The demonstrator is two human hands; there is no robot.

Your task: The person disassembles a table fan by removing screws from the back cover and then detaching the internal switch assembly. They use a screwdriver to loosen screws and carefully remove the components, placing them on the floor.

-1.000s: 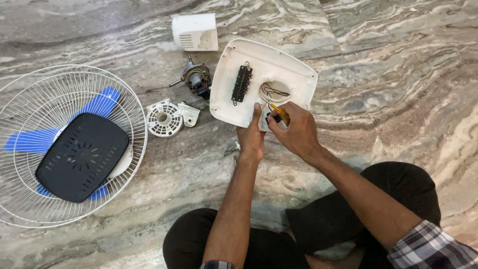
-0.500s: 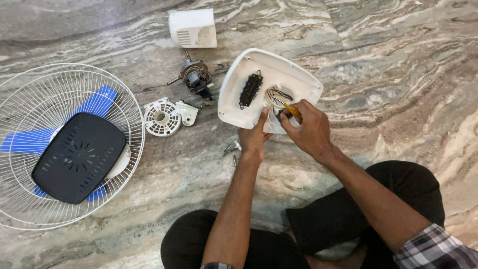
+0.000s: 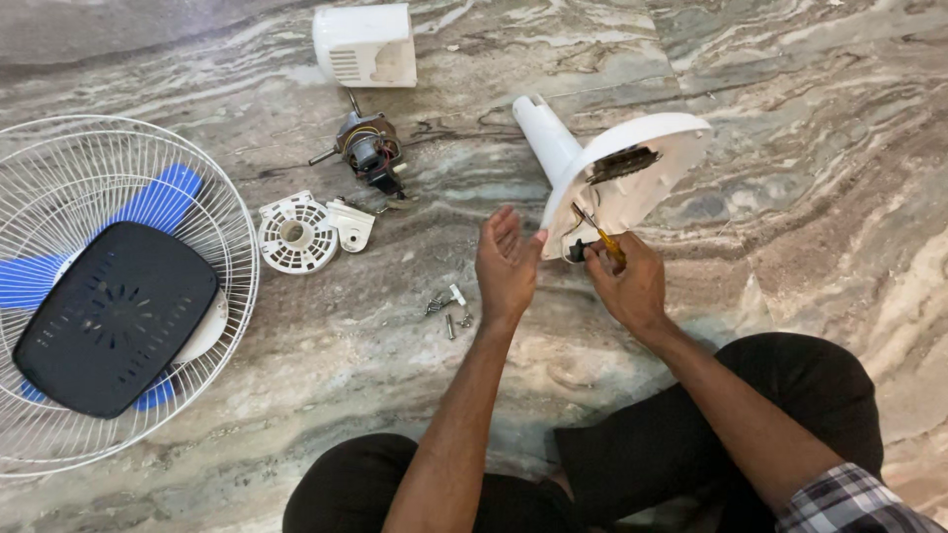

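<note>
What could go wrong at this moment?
The fan base stands tilted on edge, steadied only by the left hand; it could tip. The right hand works a screwdriver near exposed wires, which might get nicked. Loose screws on the floor could scatter.

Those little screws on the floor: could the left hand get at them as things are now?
Probably yes. The left hand is open and holds nothing, only brushing the edge of the tilted white fan base. The screws lie on bare floor just beside its wrist, with nothing over them.
</note>
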